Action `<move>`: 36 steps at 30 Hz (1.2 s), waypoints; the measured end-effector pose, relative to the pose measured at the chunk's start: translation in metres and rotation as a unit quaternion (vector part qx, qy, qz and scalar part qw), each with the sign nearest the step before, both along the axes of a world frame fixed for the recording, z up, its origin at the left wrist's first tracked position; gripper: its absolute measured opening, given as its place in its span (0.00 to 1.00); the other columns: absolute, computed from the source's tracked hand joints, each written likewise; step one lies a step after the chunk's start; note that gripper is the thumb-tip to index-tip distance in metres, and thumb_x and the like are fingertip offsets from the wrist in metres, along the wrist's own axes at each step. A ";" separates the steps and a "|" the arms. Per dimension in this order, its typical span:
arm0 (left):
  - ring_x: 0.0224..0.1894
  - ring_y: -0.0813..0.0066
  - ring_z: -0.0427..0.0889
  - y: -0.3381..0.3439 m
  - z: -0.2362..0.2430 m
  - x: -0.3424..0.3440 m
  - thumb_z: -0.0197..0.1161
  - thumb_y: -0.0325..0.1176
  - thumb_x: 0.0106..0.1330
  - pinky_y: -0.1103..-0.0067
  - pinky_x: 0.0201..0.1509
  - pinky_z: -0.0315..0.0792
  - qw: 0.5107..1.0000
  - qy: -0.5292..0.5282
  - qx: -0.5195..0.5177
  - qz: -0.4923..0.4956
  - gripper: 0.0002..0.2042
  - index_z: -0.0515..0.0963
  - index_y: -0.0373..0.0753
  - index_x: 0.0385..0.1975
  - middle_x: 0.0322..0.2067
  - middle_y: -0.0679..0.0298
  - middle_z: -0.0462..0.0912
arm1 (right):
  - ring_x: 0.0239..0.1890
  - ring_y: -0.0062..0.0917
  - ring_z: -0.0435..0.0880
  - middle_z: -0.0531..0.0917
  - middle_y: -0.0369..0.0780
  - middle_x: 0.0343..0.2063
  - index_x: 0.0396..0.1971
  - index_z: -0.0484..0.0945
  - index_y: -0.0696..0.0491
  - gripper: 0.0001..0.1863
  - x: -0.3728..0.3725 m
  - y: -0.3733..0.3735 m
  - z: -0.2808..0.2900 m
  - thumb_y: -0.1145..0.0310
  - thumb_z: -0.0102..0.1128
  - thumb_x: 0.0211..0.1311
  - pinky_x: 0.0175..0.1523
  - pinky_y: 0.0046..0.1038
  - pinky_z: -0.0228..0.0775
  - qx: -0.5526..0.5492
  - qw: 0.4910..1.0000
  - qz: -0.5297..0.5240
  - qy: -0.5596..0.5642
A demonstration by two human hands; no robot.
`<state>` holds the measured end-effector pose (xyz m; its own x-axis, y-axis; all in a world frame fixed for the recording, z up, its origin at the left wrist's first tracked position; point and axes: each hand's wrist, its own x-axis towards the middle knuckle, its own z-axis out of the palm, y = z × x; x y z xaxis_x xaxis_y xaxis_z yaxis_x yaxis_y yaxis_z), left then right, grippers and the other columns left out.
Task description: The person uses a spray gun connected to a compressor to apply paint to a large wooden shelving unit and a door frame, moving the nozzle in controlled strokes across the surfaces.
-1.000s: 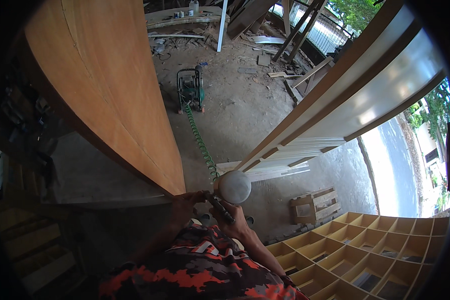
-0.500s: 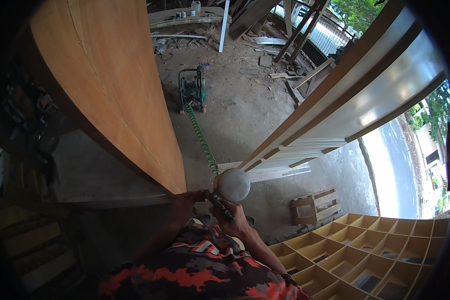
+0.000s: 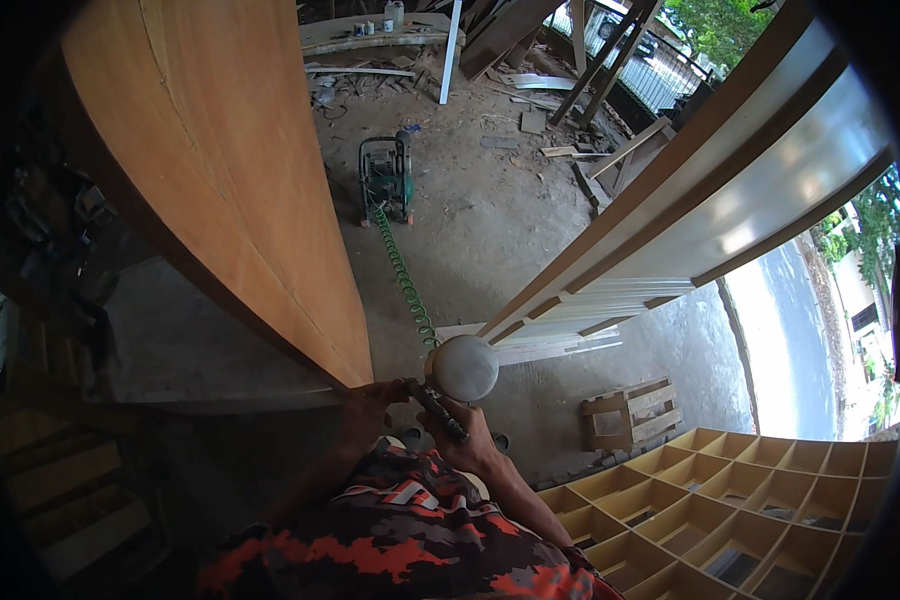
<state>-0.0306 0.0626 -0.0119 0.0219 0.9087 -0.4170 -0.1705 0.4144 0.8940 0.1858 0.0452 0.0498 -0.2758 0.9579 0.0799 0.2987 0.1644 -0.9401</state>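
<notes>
Right hand (image 3: 467, 440) is clamped round the dark grip of a spray gun (image 3: 448, 388), fingers wrapped tight; its pale round cup sits on top, just above the knuckles. Left hand (image 3: 370, 403) is up close beside it on the left, fingertips on the bottom corner of the big wooden panel (image 3: 220, 170) and nr the gun's nozzle end. Can't tell if that hand grips anything or just rests there. Hands close together, nearly touching at the gun.

Panel is orange-brown ply, leaning tall on the left, running far to near. Green coiled air hose (image 3: 402, 280) runs from the gun away across the dirt floor to a green compressor (image 3: 386, 178), well apart, far centre. Right side: long white-and-brown boards (image 3: 730, 190) slanting across. Small wooden crate (image 3: 627, 413) on the ground nr right of the hands. Near right corner, yellow grid shelving unit (image 3: 730, 510) w/ open compartments. Person's sleeve is orange-black camo (image 3: 390, 540), near bottom.
</notes>
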 end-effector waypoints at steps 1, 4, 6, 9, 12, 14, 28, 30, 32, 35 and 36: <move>0.46 0.82 0.91 0.000 0.000 0.000 0.69 0.50 0.77 0.81 0.33 0.73 1.000 0.000 0.000 0.001 0.19 0.90 0.40 0.50 0.42 0.67 0.94 | 0.22 0.33 0.86 0.85 0.47 0.21 0.48 0.88 0.61 0.15 0.000 0.000 0.000 0.65 0.69 0.71 0.32 0.37 0.76 0.006 1.000 0.001 0.001; 0.46 0.82 0.91 0.001 0.004 0.001 0.69 0.50 0.77 0.82 0.33 0.73 1.000 0.001 -0.006 0.003 0.18 0.90 0.40 0.50 0.41 0.68 0.94 | 0.22 0.34 0.86 0.85 0.47 0.21 0.48 0.88 0.61 0.14 0.001 0.002 -0.004 0.66 0.69 0.71 0.32 0.37 0.76 0.015 1.000 0.002 -0.003; 0.46 0.83 0.91 0.002 0.005 0.001 0.69 0.50 0.77 0.82 0.32 0.72 1.000 0.000 -0.007 0.002 0.18 0.90 0.41 0.50 0.41 0.68 0.94 | 0.22 0.34 0.86 0.85 0.47 0.21 0.48 0.88 0.61 0.14 0.001 0.002 -0.001 0.66 0.70 0.71 0.32 0.37 0.76 0.002 1.000 0.002 -0.009; 0.45 0.83 0.91 0.002 0.004 0.002 0.69 0.50 0.77 0.83 0.32 0.71 1.000 0.013 -0.004 -0.002 0.18 0.90 0.41 0.50 0.42 0.68 0.94 | 0.22 0.34 0.87 0.84 0.47 0.20 0.48 0.88 0.61 0.14 0.003 0.002 -0.006 0.65 0.70 0.71 0.32 0.37 0.76 -0.011 1.000 0.004 -0.015; 0.45 0.83 0.91 0.001 0.003 0.003 0.69 0.50 0.77 0.83 0.31 0.71 1.000 0.008 0.002 0.002 0.18 0.90 0.41 0.50 0.42 0.68 0.94 | 0.22 0.34 0.86 0.84 0.47 0.20 0.49 0.88 0.60 0.14 0.001 0.001 -0.007 0.66 0.70 0.71 0.31 0.37 0.75 -0.005 1.000 -0.001 -0.007; 0.45 0.83 0.91 0.002 0.002 0.003 0.69 0.49 0.77 0.83 0.31 0.72 1.000 0.013 0.003 0.006 0.18 0.90 0.40 0.50 0.42 0.68 0.94 | 0.22 0.34 0.86 0.84 0.47 0.20 0.49 0.88 0.60 0.15 0.001 0.002 -0.007 0.66 0.70 0.72 0.31 0.37 0.75 0.003 1.000 -0.008 0.001; 0.45 0.81 0.92 0.005 0.003 0.004 0.70 0.49 0.77 0.84 0.27 0.71 1.000 0.010 0.021 0.007 0.19 0.90 0.38 0.50 0.40 0.65 0.94 | 0.22 0.33 0.83 0.84 0.47 0.21 0.50 0.87 0.60 0.14 0.003 0.004 0.002 0.68 0.69 0.71 0.31 0.37 0.74 -0.005 1.000 0.003 0.000; 0.46 0.82 0.92 0.005 0.002 0.005 0.70 0.50 0.77 0.84 0.28 0.72 0.999 0.022 0.026 0.001 0.19 0.90 0.38 0.50 0.41 0.65 0.94 | 0.22 0.33 0.83 0.84 0.47 0.21 0.50 0.87 0.60 0.14 0.005 0.003 -0.003 0.68 0.69 0.72 0.31 0.37 0.74 -0.006 1.000 0.002 0.003; 0.46 0.82 0.91 0.004 0.002 0.006 0.69 0.50 0.77 0.83 0.29 0.72 1.000 0.017 0.021 0.003 0.19 0.90 0.39 0.50 0.41 0.65 0.94 | 0.22 0.33 0.83 0.84 0.47 0.21 0.50 0.87 0.60 0.14 0.006 0.002 -0.005 0.67 0.69 0.72 0.31 0.37 0.74 -0.007 1.000 0.001 0.006; 0.46 0.82 0.91 0.004 0.002 0.005 0.69 0.50 0.77 0.83 0.30 0.72 1.000 0.016 0.021 0.000 0.19 0.90 0.39 0.51 0.41 0.66 0.94 | 0.22 0.33 0.84 0.84 0.47 0.21 0.50 0.87 0.61 0.14 0.006 0.004 -0.003 0.67 0.69 0.72 0.32 0.38 0.74 -0.005 1.000 0.009 0.002; 0.46 0.82 0.91 0.004 0.002 0.005 0.69 0.50 0.77 0.83 0.30 0.72 0.999 0.019 0.026 -0.006 0.19 0.90 0.40 0.51 0.41 0.66 0.94 | 0.22 0.33 0.84 0.84 0.47 0.21 0.50 0.87 0.61 0.14 0.005 0.004 -0.002 0.67 0.69 0.73 0.31 0.38 0.74 0.019 1.000 0.004 0.011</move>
<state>-0.0258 0.0664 -0.0099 0.0180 0.9287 -0.3703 -0.1321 0.3693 0.9199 0.1907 0.0495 0.0473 -0.2810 0.9519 0.1219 0.2759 0.2017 -0.9398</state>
